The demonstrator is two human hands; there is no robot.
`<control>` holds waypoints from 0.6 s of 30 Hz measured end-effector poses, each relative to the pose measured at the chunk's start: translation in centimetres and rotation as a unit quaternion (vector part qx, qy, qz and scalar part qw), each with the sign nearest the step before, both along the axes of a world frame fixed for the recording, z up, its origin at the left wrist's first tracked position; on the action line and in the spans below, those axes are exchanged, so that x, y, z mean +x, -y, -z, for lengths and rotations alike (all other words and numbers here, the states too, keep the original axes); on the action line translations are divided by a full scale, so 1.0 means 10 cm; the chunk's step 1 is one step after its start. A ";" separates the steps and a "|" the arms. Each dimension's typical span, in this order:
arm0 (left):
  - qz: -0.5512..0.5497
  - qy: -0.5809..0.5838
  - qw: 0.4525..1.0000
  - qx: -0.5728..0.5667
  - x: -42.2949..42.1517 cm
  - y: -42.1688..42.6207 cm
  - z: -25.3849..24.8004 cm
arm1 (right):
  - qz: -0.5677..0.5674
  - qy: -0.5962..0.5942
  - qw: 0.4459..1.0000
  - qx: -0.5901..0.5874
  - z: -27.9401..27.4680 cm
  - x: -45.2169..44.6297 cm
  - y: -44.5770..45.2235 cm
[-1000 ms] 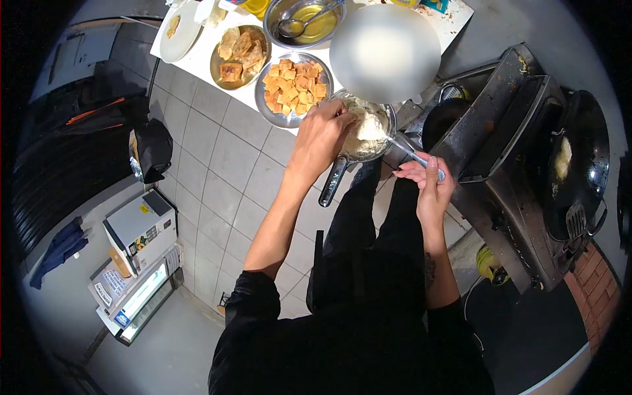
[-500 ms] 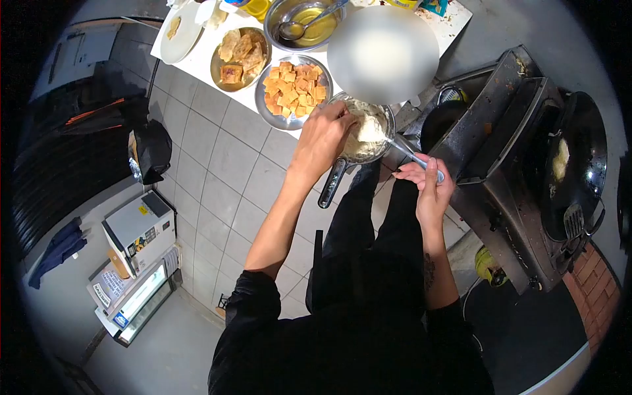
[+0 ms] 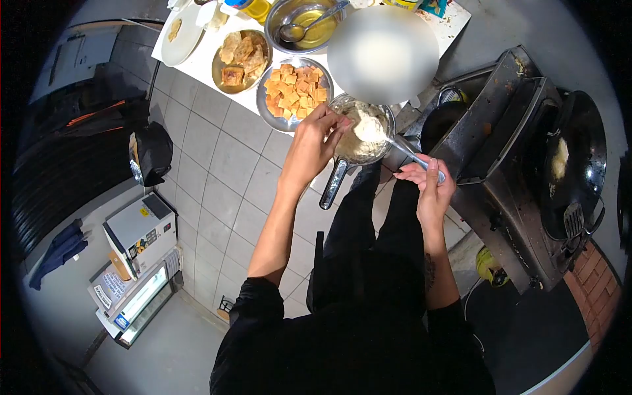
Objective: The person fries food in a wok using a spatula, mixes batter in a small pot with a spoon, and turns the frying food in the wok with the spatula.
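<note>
Just now, our right hand (image 3: 431,187) is grasping the spoon (image 3: 408,150) by the end of its handle. The spoon's long axis runs from that hand, at the near right, to the far left, so its loaded end sits over the pan (image 3: 393,120) with a pale lump of batter (image 3: 370,129) on it. Our left hand (image 3: 313,146) is the nearer one to the pan: its fingertips are at the left rim, to the left of the lump and apart from it. Its fingers bend towards the thumb, but we cannot tell whether anything is pinched between them. The pan lies beyond and between our hands, its black handle (image 3: 334,183) reaching to the near left below the left wrist; what bears the pan is hidden from us. Just beyond the left hand stands the plate (image 3: 266,110) of orange cubes (image 3: 295,89), and well off to the right is the wok (image 3: 582,118).

Compared with a second ago, our left hand has drawn back to the left, and more of the lump shows. Our right hand and the spoon have hardly moved.
</note>
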State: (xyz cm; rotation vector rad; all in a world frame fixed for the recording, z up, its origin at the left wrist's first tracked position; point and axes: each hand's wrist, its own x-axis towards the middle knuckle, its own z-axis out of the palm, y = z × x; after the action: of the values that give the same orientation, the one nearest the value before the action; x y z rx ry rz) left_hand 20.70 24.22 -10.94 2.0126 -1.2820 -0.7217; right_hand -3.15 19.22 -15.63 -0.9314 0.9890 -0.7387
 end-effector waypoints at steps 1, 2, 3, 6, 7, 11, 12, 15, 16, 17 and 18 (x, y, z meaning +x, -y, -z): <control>0.000 0.000 1.000 0.000 0.01 -0.03 0.02 | 0.002 0.000 1.000 0.004 0.00 0.00 0.00; -0.026 -0.062 0.998 -0.015 0.03 -0.07 0.05 | 0.002 0.000 1.000 0.003 0.01 0.00 0.00; -0.053 -0.124 0.990 -0.030 0.05 -0.11 0.08 | 0.007 0.009 1.000 0.010 0.01 -0.01 0.01; -0.137 -0.286 0.945 -0.074 0.08 -0.30 0.11 | 0.012 0.016 1.000 0.024 0.00 0.01 0.01; -0.164 -0.299 0.938 -0.059 0.07 -0.37 0.03 | 0.014 0.012 0.999 0.029 -0.01 0.01 0.02; -0.224 -0.336 0.912 -0.073 0.08 -0.64 -0.16 | 0.011 0.019 0.998 0.054 0.07 0.02 0.03; -0.235 -0.329 0.911 -0.080 0.09 -0.72 -0.21 | -0.002 0.025 0.998 0.053 0.09 0.03 0.03; -0.267 -0.318 0.903 -0.110 0.14 -1.02 -0.38 | -0.001 0.007 0.999 0.053 0.18 0.06 0.03; -0.283 -0.306 0.901 -0.120 0.16 -1.11 -0.49 | -0.007 0.011 0.998 0.058 0.20 0.07 0.04; -0.296 -0.303 0.897 -0.130 0.18 -1.21 -0.61 | -0.023 0.004 0.999 0.050 0.21 0.07 0.05; -0.310 -0.299 0.892 -0.140 0.20 -1.31 -0.70 | -0.038 -0.003 0.998 0.041 0.20 0.07 0.07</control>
State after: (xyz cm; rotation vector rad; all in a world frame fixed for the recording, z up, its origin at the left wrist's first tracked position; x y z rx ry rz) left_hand 22.71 37.29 -3.90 1.6238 -0.3233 -0.7045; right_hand -2.46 18.53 -17.64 -0.8955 0.9773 -0.6266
